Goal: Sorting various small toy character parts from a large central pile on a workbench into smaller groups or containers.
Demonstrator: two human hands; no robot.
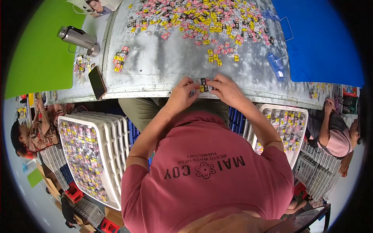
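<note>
Gripping: both hands meet at the near edge of the grey table (155, 66) — the left hand (182, 95) and the right hand (227, 91) curl their fingers around a short row of small packets (202, 84), black, white and yellow, held between them just above the table edge.
Left hand: fingers bent and closed on the row's left end; its fingertips are tucked under, so how many packets it pinches cannot be told.
Right hand: fingers folded over the row's right end, covering part of it.
Packets: too small to make out beyond their colours.
Loose heap (202, 19): many pink, yellow and black packets spread across the far side of the table, cut off by the upper rim.
Small stack (120, 59): a few packets lie apart to the left, near a dark phone (97, 82) that overhangs the edge.
Flask (79, 39): a steel one lies on its side at far left.
Left crate (91, 155): white, full of packets — partly behind the person's arm.
Right crate (287, 124): white, partly hidden by the right forearm.
Others: people sit at either rim, warped by the lens.
</note>
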